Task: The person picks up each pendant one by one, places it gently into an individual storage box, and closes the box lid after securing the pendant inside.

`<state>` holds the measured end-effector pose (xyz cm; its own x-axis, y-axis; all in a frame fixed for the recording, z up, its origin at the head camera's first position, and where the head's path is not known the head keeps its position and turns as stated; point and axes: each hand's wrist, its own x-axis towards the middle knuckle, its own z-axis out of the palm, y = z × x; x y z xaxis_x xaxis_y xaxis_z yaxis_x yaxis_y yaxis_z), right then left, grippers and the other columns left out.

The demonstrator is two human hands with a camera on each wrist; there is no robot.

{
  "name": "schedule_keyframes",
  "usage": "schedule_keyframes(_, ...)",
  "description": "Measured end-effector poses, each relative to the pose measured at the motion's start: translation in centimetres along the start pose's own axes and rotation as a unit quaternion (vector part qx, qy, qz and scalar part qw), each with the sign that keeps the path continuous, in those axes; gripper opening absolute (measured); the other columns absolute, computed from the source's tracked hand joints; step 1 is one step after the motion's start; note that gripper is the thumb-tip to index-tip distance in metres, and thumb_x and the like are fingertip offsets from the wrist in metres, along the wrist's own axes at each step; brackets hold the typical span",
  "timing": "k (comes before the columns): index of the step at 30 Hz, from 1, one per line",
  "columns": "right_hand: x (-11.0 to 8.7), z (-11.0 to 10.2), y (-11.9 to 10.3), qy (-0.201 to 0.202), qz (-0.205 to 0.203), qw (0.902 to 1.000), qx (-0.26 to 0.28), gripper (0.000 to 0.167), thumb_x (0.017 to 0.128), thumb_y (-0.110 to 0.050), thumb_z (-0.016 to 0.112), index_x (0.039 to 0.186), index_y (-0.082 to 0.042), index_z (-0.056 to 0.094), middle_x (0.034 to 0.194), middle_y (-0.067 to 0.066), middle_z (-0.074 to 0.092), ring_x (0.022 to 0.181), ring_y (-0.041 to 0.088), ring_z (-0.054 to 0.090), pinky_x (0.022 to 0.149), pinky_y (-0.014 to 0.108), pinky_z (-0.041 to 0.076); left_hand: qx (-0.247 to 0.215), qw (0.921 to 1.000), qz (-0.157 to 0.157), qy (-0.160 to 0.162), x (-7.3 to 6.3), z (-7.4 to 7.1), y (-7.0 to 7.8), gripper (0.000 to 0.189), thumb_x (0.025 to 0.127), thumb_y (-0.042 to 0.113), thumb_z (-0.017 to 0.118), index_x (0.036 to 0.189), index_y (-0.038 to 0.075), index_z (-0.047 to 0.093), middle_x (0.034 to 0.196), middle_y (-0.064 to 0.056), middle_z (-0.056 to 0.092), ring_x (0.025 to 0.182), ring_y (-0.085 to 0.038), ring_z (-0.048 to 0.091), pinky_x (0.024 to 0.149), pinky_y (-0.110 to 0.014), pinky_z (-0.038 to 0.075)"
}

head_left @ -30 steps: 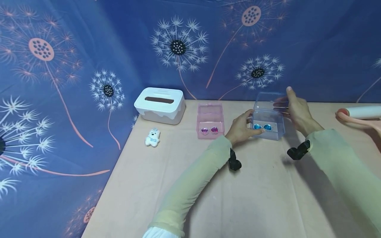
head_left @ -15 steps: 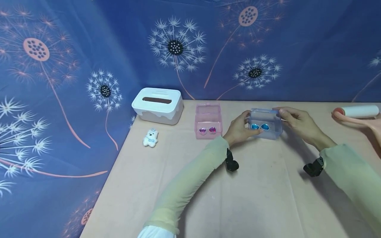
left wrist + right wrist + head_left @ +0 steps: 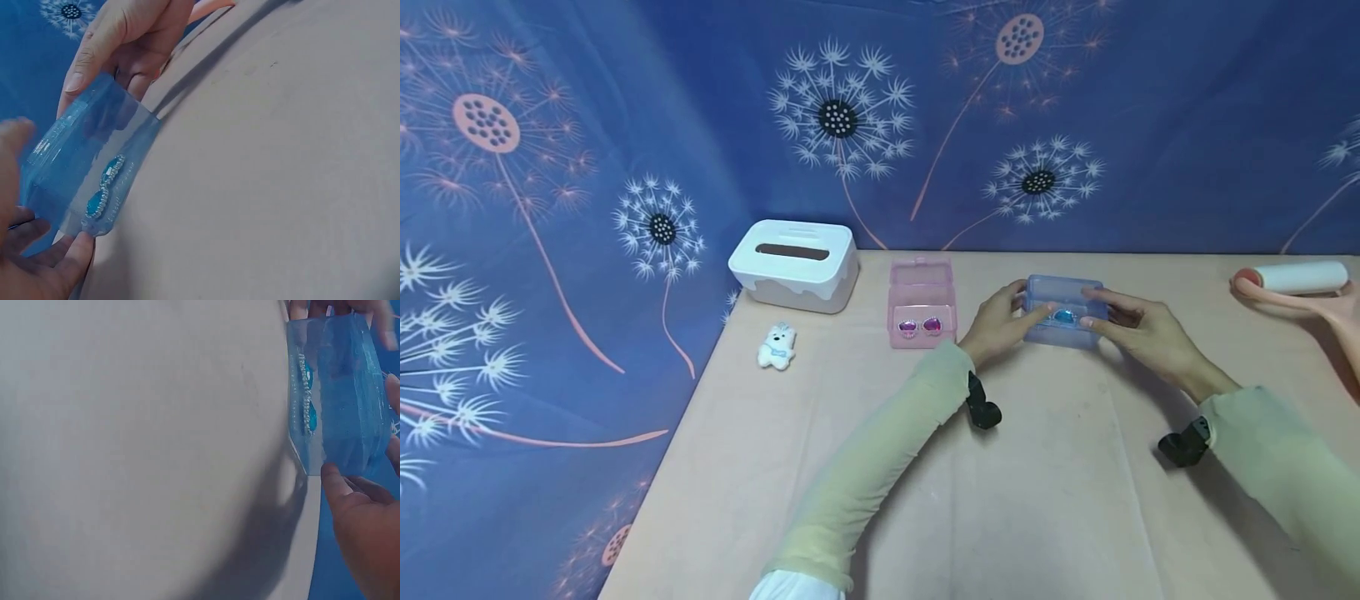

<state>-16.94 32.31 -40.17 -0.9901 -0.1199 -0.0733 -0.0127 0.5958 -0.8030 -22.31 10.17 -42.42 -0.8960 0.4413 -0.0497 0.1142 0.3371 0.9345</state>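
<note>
A small see-through blue plastic box (image 3: 1067, 290) stands near the back of the table with its lid down. Through its front shows a pair of blue gem ornaments (image 3: 105, 187) with beaded white edges. My left hand (image 3: 997, 327) grips the box's left end, thumb towards the front. At the right end my right hand (image 3: 1150, 333) holds it between thumb and fingers. To the left, a pink see-through box (image 3: 921, 296) stands with its lid up, and two pink-purple gem ornaments (image 3: 931, 326) lie in it. Whether the blue lid is latched cannot be seen.
A white tissue box (image 3: 793, 267) stands at the back left, with a small white bear figure (image 3: 777, 347) in front of it. On the far right lies a white roller (image 3: 1300, 277) with a peach-coloured handle. A blue dandelion-print cloth (image 3: 910, 125) hangs behind the table.
My right hand has brought the blue box's raised lid forward and down, then moved its thumb to the box's front. The left hand has kept its grip.
</note>
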Motion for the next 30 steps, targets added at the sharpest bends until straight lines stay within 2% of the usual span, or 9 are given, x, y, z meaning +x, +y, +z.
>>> schedule_keyframes(4, -0.1, 0.4, 0.4, 0.006, 0.000, 0.9998, 0.018, 0.062, 0.095, -0.038, 0.060, 0.147, -0.010, 0.041, 0.158, 0.020, 0.024, 0.138, 0.043, 0.033, 0.082, -0.004, 0.038, 0.019, 0.9998, 0.010, 0.000, 0.0, 0.1, -0.2, 0.064, 0.092, 0.038, 0.065, 0.148, 0.018, 0.038, 0.148, -0.003, 0.047, 0.132, -0.018, 0.050, 0.099, -0.024, 0.049)
schedule_keyframes(8, -0.1, 0.5, 0.4, 0.007, 0.015, 0.9996, 0.021, 0.065, 0.094, -0.042, 0.060, 0.148, -0.012, 0.039, 0.160, 0.017, 0.019, 0.140, 0.043, 0.031, 0.086, -0.002, 0.039, 0.012, 0.9999, 0.007, 0.002, -0.1, 0.1, 0.0, 0.065, 0.091, 0.035, 0.067, 0.147, 0.020, 0.039, 0.147, -0.002, 0.048, 0.132, -0.017, 0.051, 0.097, -0.023, 0.050)
schedule_keyframes(14, -0.2, 0.7, 0.2, 0.012, 0.030, 0.9987, 0.039, 0.067, 0.093, -0.043, 0.061, 0.149, -0.013, 0.038, 0.161, 0.013, 0.013, 0.144, 0.040, 0.025, 0.100, 0.010, 0.039, 0.007, 0.9999, -0.004, 0.007, -0.1, 0.1, 0.2, 0.067, 0.089, 0.034, 0.070, 0.147, 0.018, 0.039, 0.147, -0.002, 0.048, 0.132, -0.017, 0.051, 0.096, -0.024, 0.051)
schedule_keyframes(18, 0.1, 1.0, 0.0, 0.012, 0.026, 0.9989, 0.036, 0.067, 0.093, -0.043, 0.061, 0.148, -0.014, 0.039, 0.161, 0.013, 0.016, 0.144, 0.039, 0.026, 0.101, 0.009, 0.039, 0.080, 0.9962, -0.003, 0.035, -0.3, 0.1, 0.6, 0.072, 0.090, 0.039, 0.067, 0.150, 0.014, 0.034, 0.150, -0.003, 0.043, 0.136, -0.018, 0.046, 0.106, -0.029, 0.044)
schedule_keyframes(21, 0.2, 1.0, -0.5, 0.026, 0.028, 0.9989, 0.026, 0.068, 0.093, -0.045, 0.059, 0.150, -0.013, 0.036, 0.160, 0.014, 0.019, 0.144, 0.039, 0.026, 0.100, 0.009, 0.039, 0.147, 0.9869, 0.013, 0.064, -0.6, -0.2, 1.6, 0.077, 0.091, 0.043, 0.065, 0.152, 0.011, 0.029, 0.154, -0.005, 0.035, 0.140, -0.020, 0.039, 0.112, -0.030, 0.038)
schedule_keyframes(23, 0.1, 1.0, -1.0, 0.062, 0.033, 0.9974, 0.017, 0.064, 0.096, -0.044, 0.056, 0.149, -0.014, 0.037, 0.161, 0.011, 0.019, 0.145, 0.037, 0.025, 0.102, 0.012, 0.038, 0.170, 0.9823, 0.031, 0.074, -1.0, -0.8, 2.6, 0.078, 0.091, 0.043, 0.064, 0.152, 0.010, 0.028, 0.156, -0.007, 0.030, 0.142, -0.021, 0.036, 0.114, -0.031, 0.036)
schedule_keyframes(25, 0.1, 1.3, -1.8, 0.117, 0.026, 0.9928, 0.007, 0.057, 0.098, -0.038, 0.052, 0.148, -0.013, 0.039, 0.161, 0.008, 0.021, 0.144, 0.034, 0.027, 0.103, 0.017, 0.040, 0.183, 0.9790, 0.046, 0.078, -1.6, -1.8, 3.7, 0.079, 0.091, 0.045, 0.064, 0.152, 0.010, 0.028, 0.156, -0.007, 0.029, 0.142, -0.020, 0.036, 0.114, -0.030, 0.036)
schedule_keyframes(28, 0.3, 2.1, -3.8, 0.205, -0.003, 0.9788, -0.010, 0.046, 0.099, -0.027, 0.050, 0.142, -0.013, 0.048, 0.159, 0.000, 0.028, 0.142, 0.029, 0.035, 0.107, 0.027, 0.041, 0.204, 0.9743, 0.061, 0.073, -3.0, -4.2, 4.9, 0.081, 0.089, 0.046, 0.066, 0.152, 0.011, 0.028, 0.157, -0.007, 0.028, 0.143, -0.019, 0.034, 0.115, -0.031, 0.034)
schedule_keyframes(30, 0.6, 3.0, -5.5, 0.238, -0.038, 0.9705, -0.008, 0.042, 0.098, -0.021, 0.050, 0.139, -0.011, 0.052, 0.156, -0.001, 0.035, 0.141, 0.025, 0.039, 0.108, 0.030, 0.042, 0.211, 0.9729, 0.059, 0.074, -4.1, -6.4, 5.4, 0.085, 0.087, 0.047, 0.068, 0.153, 0.013, 0.027, 0.158, -0.006, 0.026, 0.144, -0.019, 0.032, 0.116, -0.033, 0.032)
